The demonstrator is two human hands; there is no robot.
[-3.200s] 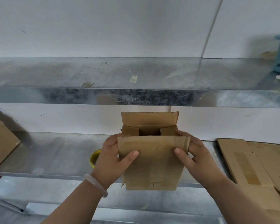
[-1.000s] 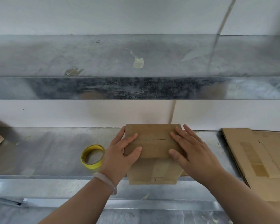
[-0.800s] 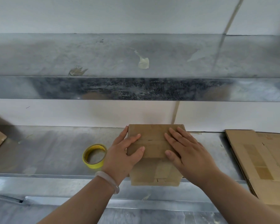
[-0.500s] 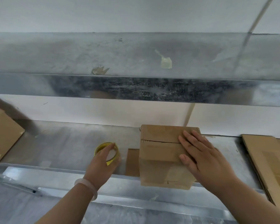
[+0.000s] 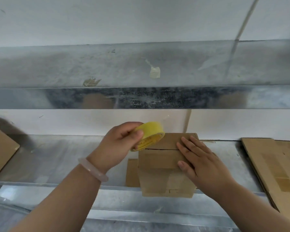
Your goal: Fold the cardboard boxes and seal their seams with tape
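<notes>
Resting at the front edge of the lower metal shelf (image 5: 57,158), the folded cardboard box (image 5: 159,164) is kept closed by the flat, straight-fingered right hand (image 5: 201,159). A yellow tape roll (image 5: 150,135) is gripped in the left hand (image 5: 119,144), just above the left end of the seam (image 5: 161,149). Since the seam runs left to right, taping would likely be started from the left.

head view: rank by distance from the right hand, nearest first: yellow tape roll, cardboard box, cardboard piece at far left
1. cardboard box: directly under the right hand, which presses flat on its top.
2. yellow tape roll: just left, gripped by the left hand.
3. cardboard piece: at the view's far left edge.
</notes>
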